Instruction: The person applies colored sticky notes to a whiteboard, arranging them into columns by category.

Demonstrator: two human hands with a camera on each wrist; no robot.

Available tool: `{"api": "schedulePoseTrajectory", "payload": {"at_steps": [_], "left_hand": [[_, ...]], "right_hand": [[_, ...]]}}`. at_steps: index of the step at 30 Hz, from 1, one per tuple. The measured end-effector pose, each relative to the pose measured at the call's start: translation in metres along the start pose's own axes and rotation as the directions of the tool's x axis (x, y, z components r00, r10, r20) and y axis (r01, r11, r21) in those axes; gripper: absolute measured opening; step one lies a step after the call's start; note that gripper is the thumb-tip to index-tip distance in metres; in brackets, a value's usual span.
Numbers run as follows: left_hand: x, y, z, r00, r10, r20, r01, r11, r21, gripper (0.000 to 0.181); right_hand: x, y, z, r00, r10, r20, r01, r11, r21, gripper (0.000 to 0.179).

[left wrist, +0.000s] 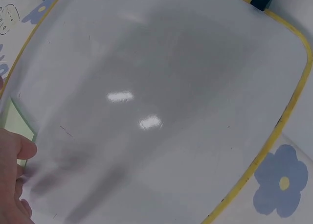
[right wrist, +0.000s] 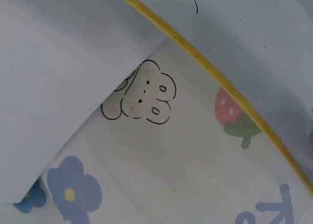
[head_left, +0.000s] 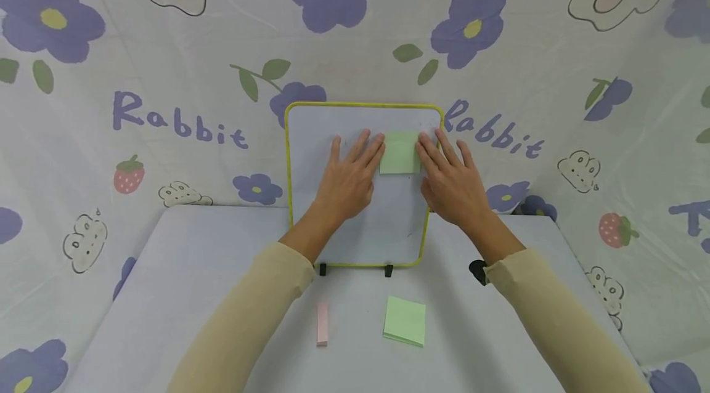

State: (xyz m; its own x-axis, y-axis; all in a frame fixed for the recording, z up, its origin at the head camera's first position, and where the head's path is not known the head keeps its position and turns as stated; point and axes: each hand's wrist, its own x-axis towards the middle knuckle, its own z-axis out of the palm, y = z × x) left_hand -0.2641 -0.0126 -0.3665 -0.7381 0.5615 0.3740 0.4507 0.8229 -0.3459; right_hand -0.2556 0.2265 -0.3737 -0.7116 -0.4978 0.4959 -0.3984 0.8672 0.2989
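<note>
A pale green sticky note (head_left: 399,154) lies flat on the upper right of a whiteboard (head_left: 360,230) with a yellow frame. My left hand (head_left: 348,178) rests on the board, its straight fingertips at the note's left edge. On the note's other side, the extended fingertips of my right hand (head_left: 452,183) press at its right edge. In the left wrist view, part of the left hand (left wrist: 12,163) overlaps a corner of the green note (left wrist: 15,125). The right wrist view shows mostly the board's yellow edge (right wrist: 195,55), with the hand almost wholly out of frame.
The whiteboard stands on small black feet (head_left: 389,270) upon a white table (head_left: 211,257). In front of it lie a green sticky note pad (head_left: 405,321) and a narrow pink pad (head_left: 322,324). Behind hangs a patterned cloth (head_left: 244,29).
</note>
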Motion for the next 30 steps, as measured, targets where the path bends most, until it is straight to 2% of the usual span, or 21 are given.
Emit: {"api": "schedulePoseTrajectory", "payload": {"at_steps": [6, 11, 17, 21, 25, 30], "left_hand": [[-0.002, -0.001, -0.002, 1.000, 0.004, -0.021, -0.004, 1.000, -0.017, 0.063], [-0.003, -0.001, -0.003, 1.000, 0.010, -0.008, -0.011, 0.999, -0.043, 0.063], [-0.009, -0.003, -0.004, 0.999, 0.037, -0.018, -0.038, 0.997, -0.060, 0.063], [-0.022, -0.003, 0.000, 0.995, 0.079, -0.054, -0.083, 0.993, -0.087, 0.064], [-0.043, -0.001, 0.008, 0.988, 0.127, -0.093, -0.138, 0.983, -0.124, 0.062], [-0.070, 0.009, 0.020, 0.974, 0.190, -0.120, -0.208, 0.964, -0.163, 0.060]], "right_hand": [[-0.001, -0.001, -0.003, 1.000, -0.005, 0.008, 0.005, 1.000, -0.003, 0.071], [-0.002, -0.002, -0.006, 1.000, 0.000, 0.028, 0.000, 1.000, -0.004, 0.072], [-0.007, -0.003, -0.009, 0.999, 0.001, 0.035, -0.002, 0.999, 0.033, 0.073], [-0.019, -0.004, -0.010, 1.000, -0.024, 0.008, 0.023, 0.997, 0.071, 0.072], [-0.039, -0.007, -0.008, 0.999, -0.036, 0.007, 0.034, 0.990, 0.140, 0.071], [-0.067, -0.019, -0.003, 0.999, -0.042, 0.022, 0.033, 0.953, 0.302, 0.074]]}}
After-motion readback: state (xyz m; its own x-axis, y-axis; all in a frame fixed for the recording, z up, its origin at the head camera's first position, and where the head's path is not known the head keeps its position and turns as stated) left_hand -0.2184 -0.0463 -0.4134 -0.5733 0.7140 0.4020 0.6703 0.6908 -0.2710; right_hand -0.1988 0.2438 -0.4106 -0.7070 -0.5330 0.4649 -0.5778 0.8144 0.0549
